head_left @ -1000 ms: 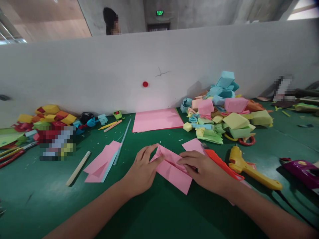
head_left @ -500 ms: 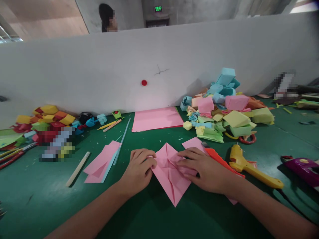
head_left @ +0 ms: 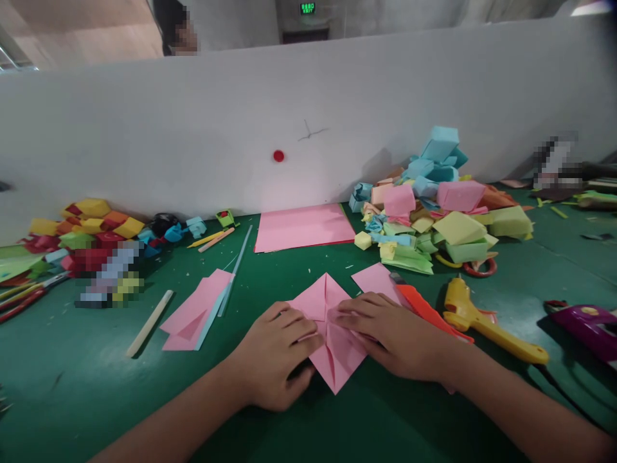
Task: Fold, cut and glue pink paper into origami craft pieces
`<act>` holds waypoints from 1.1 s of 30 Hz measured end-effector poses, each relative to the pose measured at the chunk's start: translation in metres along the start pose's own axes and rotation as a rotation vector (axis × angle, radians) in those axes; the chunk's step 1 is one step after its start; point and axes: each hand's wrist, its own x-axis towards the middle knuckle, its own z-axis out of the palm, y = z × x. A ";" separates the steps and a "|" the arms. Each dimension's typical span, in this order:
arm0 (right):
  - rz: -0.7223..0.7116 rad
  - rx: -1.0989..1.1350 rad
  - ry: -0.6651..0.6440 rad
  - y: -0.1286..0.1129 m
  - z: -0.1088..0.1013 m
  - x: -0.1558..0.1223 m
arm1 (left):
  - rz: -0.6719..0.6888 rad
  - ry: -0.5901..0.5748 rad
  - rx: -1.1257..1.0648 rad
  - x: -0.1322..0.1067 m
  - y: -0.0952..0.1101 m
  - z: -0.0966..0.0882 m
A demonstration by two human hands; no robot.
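A pink square of folded paper (head_left: 332, 370) lies with one corner toward me, creases running through its middle. My left hand (head_left: 284, 347) is over its left side, fingers bent across the top and thumb low by the edge. From the other side my right hand (head_left: 385, 328) holds the paper, its fingertips close to the centre crease. The palms hide both side corners. Just beyond my right hand sits another pink paper piece (head_left: 373, 280), beside an orange-handled cutter (head_left: 424, 308).
Pink sheets (head_left: 303, 228) lie against the white partition (head_left: 216, 128). Folded paper shapes are heaped at right (head_left: 457, 228) and left (head_left: 96, 218). A yellow glue gun (head_left: 482, 321) is right of my arm. Pink offcuts (head_left: 197, 308) and a wooden stick (head_left: 150, 323) lie left.
My left hand has slid right and inward over the paper, from pinching its left corner to covering more of that side. My right fingers have shifted slightly toward the centre.
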 end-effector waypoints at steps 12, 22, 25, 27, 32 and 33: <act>0.058 -0.031 0.018 -0.014 -0.005 -0.004 | 0.074 0.009 0.211 -0.005 0.025 0.016; 0.125 -0.061 -0.021 -0.019 -0.007 -0.010 | 0.077 0.010 0.088 -0.008 0.005 0.017; 0.123 -0.096 -0.015 -0.021 -0.007 -0.010 | 0.067 0.022 0.029 -0.006 -0.003 0.015; 0.113 -0.124 -0.001 -0.022 -0.006 -0.009 | 0.056 0.040 -0.020 -0.006 -0.008 0.015; 0.070 -0.210 0.022 -0.025 -0.002 -0.007 | -0.006 0.065 -0.121 -0.007 -0.012 0.018; 0.058 -0.222 0.021 -0.025 -0.002 -0.007 | -0.018 0.059 -0.126 -0.007 -0.012 0.018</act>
